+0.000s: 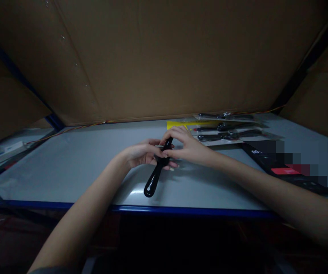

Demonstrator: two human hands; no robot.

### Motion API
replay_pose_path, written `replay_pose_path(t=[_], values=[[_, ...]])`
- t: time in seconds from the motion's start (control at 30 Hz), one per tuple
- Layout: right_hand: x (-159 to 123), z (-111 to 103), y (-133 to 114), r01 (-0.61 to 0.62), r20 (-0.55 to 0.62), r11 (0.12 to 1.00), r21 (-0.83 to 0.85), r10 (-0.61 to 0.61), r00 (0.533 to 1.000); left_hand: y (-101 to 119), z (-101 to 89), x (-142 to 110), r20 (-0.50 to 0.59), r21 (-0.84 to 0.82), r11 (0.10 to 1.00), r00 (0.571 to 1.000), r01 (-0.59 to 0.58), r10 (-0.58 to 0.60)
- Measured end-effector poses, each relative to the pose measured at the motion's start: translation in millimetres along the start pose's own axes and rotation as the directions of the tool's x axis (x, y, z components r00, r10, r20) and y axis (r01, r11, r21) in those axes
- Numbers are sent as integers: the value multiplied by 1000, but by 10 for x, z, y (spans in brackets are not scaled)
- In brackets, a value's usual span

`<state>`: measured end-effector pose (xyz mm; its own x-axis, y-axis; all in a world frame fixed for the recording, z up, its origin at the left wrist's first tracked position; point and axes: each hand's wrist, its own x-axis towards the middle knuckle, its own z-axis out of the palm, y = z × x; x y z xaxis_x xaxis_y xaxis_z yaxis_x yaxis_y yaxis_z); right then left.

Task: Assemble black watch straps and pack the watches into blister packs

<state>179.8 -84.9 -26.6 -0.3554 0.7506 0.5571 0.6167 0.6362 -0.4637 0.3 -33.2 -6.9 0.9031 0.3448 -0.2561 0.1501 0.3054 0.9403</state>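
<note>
A glossy black tool (152, 183) with a long rounded handle, pierced by a small hole at its near end, is held above the front half of the table. My left hand (144, 153) is closed around its middle from the left, some fingers passing underneath. From the right, my right hand (182, 144) grips its middle and upper part, thumb pressed near the left thumb. The fingers hide the tool's centre, so its exact kind does not show. A second black end sticks up between the hands.
Several packaged black tools (229, 135) lie at the back right, by a yellow sheet (175, 124). A dark device with a screen (262, 156) rests at the right. The grey tabletop (75, 163) has a blue front edge (181, 208). A cardboard wall (164, 61) stands behind.
</note>
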Motion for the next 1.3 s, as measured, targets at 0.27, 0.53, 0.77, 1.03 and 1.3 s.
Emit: replay_pose_path(t=[0.27, 0.53, 0.77, 1.03, 1.3], values=[[103, -301, 431, -207, -147, 978, -4, 204, 968, 6, -14, -6, -129, 3, 1000, 991, 23, -22], [146, -139, 717, -257, 35, 762, -594, 344, 938, -56, -91, 44, -185, -15, 1000, 983, 1, -3], [155, -48, 592, -228, -10, 734, -639, 288, 957, 10, -12, 61, -259, -92, 994, 962, 59, -81], [117, -187, 192, -274, -103, 957, -93, 265, 959, -29, -80, 95, -221, -198, 979, 972, 39, -83], [27, -53, -117, 53, 65, 987, -151, -43, 997, -26, -118, 90, -131, -264, 964, 989, 30, -67]])
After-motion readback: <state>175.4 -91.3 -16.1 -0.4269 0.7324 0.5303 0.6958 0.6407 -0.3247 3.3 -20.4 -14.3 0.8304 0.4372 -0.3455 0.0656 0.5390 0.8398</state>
